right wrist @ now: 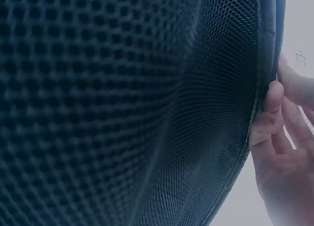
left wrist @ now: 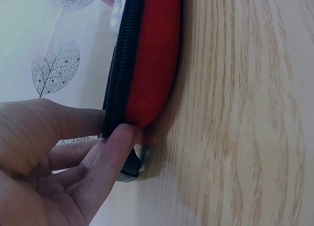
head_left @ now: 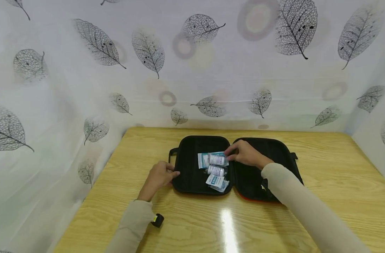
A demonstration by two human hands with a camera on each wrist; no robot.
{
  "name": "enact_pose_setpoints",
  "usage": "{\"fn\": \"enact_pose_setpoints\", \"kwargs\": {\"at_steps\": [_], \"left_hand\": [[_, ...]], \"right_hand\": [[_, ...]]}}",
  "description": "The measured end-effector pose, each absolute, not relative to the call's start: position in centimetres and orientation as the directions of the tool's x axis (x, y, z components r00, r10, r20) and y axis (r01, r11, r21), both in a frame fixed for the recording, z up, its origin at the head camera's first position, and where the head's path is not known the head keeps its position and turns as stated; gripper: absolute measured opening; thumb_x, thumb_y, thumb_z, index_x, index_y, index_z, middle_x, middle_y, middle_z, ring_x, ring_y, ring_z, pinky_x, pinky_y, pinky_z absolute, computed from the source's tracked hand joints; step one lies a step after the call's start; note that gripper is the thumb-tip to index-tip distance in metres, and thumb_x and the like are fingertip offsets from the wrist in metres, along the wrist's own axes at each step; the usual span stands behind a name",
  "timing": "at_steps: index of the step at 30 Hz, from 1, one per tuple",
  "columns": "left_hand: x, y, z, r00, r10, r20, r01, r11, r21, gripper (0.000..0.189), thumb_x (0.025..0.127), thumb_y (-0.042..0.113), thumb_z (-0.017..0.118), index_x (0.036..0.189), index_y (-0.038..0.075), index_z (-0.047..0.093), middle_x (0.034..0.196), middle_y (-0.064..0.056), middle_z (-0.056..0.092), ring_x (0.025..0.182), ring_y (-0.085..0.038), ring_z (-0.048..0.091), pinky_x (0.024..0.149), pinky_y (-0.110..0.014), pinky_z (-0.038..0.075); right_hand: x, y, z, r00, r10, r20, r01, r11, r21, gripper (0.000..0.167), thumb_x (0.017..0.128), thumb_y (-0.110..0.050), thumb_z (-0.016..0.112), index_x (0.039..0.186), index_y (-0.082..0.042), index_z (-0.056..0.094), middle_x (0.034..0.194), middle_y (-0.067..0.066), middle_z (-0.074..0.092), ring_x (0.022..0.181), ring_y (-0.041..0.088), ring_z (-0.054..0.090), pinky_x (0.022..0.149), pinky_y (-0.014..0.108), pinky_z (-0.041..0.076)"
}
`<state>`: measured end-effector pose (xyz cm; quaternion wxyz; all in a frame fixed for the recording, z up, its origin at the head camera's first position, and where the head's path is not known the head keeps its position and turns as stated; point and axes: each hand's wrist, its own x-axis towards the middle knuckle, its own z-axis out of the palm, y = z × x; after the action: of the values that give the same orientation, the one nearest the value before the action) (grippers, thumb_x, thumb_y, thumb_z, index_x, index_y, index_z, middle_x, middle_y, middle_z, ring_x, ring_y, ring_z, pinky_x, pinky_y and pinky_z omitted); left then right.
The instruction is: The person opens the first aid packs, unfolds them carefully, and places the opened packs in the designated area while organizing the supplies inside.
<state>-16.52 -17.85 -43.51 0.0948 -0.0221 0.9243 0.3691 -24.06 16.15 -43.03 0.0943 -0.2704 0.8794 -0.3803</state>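
Note:
A black-lined case (head_left: 192, 147) lies unfolded on the table, with a red outer shell (left wrist: 154, 54) in the left wrist view. My left hand (head_left: 158, 177) pinches the zipped rim of its left half between thumb and fingers. In that half lie an upper white bottle in clear wrap (head_left: 217, 160), a lower wrapped bottle (head_left: 216, 171), a blue-and-white packet (head_left: 201, 161) and small sachets (head_left: 215, 180). My right hand (head_left: 246, 154) reaches across the fold, fingertips pinching the upper bottle's wrap at its right end. Mesh lining (right wrist: 98, 88) hides part of that grip in the right wrist view.
The wooden table (head_left: 186, 218) extends around the case. A carry handle (head_left: 171, 152) sticks out on the case's left side. Behind the table hangs a leaf-patterned cloth (head_left: 179, 80). A dark wrist device (head_left: 158, 220) sits by the left sleeve.

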Motion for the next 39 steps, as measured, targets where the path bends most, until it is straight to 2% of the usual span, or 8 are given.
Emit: {"fn": "enact_pose_setpoints", "kwargs": {"at_steps": [4,12,21,31,39], "left_hand": [[-16.6,-17.8,-43.5,-0.981,0.033,-0.192,-0.109,0.723,0.682,0.031,0.091,0.016,0.077,0.115,-0.004,0.072,0.081,-0.005,0.073,0.057,-0.015,0.069,0.067,-0.034,0.060],[-16.5,-17.9,-43.6,-0.983,0.045,-0.180,-0.091,0.728,0.679,0.031,0.092,0.016,0.076,0.114,-0.005,0.072,0.080,-0.004,0.072,0.058,-0.015,0.068,0.069,-0.036,0.059],[-16.4,-17.8,-43.4,-0.983,0.044,-0.181,-0.092,0.730,0.678,0.033,0.092,0.017,0.077,0.116,-0.005,0.071,0.080,-0.004,0.072,0.060,-0.014,0.068,0.073,-0.038,0.060],[-16.4,-17.8,-43.3,-0.982,0.034,-0.188,-0.102,0.735,0.670,0.035,0.092,0.018,0.077,0.117,-0.005,0.071,0.083,-0.004,0.072,0.061,-0.013,0.068,0.075,-0.038,0.060],[-16.4,-17.8,-43.4,-0.982,0.024,-0.189,-0.106,0.756,0.646,0.035,0.092,0.019,0.077,0.117,-0.005,0.071,0.082,-0.004,0.073,0.061,-0.012,0.068,0.079,-0.041,0.059]], "right_hand": [[-24.1,16.0,-42.9,-0.830,-0.556,0.041,-0.417,0.570,-0.709,0.010,0.090,-0.005,0.076,0.098,-0.007,0.081,0.098,0.005,0.074,0.071,0.014,0.059,0.066,0.032,0.051],[-24.3,15.7,-43.1,-0.815,-0.577,0.052,-0.441,0.560,-0.702,0.009,0.091,-0.002,0.074,0.091,-0.008,0.080,0.092,0.003,0.074,0.077,0.014,0.064,0.070,0.034,0.055],[-24.5,15.3,-43.4,-0.824,-0.560,0.084,-0.458,0.572,-0.680,0.011,0.091,-0.001,0.073,0.087,-0.009,0.079,0.084,-0.001,0.073,0.072,0.012,0.061,0.068,0.033,0.052],[-24.3,16.2,-42.0,-0.859,-0.496,0.128,-0.438,0.580,-0.687,0.010,0.092,0.000,0.070,0.090,-0.005,0.078,0.087,0.003,0.074,0.070,0.016,0.058,0.065,0.034,0.050],[-24.4,19.0,-41.3,-0.887,-0.436,0.151,-0.409,0.593,-0.694,0.009,0.094,-0.002,0.070,0.096,-0.004,0.078,0.094,0.007,0.074,0.075,0.018,0.062,0.069,0.036,0.052]]}}
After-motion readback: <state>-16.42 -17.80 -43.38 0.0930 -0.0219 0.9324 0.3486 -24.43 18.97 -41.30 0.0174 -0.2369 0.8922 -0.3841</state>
